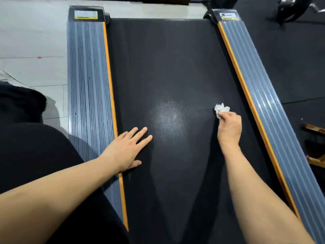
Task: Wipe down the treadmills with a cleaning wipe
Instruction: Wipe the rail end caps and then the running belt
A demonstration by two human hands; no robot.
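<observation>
Floor: grey tiles at the left, black mat at the right, with the treadmill belt (167, 76) between 2 ribbed side rails (88, 76).
Right hand (229, 126): pinches a crumpled white wipe (221, 109) against the belt, near the right rail.
Left hand (127, 150): fingers spread, flat on the belt.
Handling: the wipe looks light, soft and easy to tear; hold the bunched middle.
Axis: the belt runs lengthwise away from the person.

Both forearms are bare, no sleeves, watch or rings showing on the left hand (126, 148) or right hand (229, 125). Black clothing (35, 155) fills the view at eight o'clock.
</observation>
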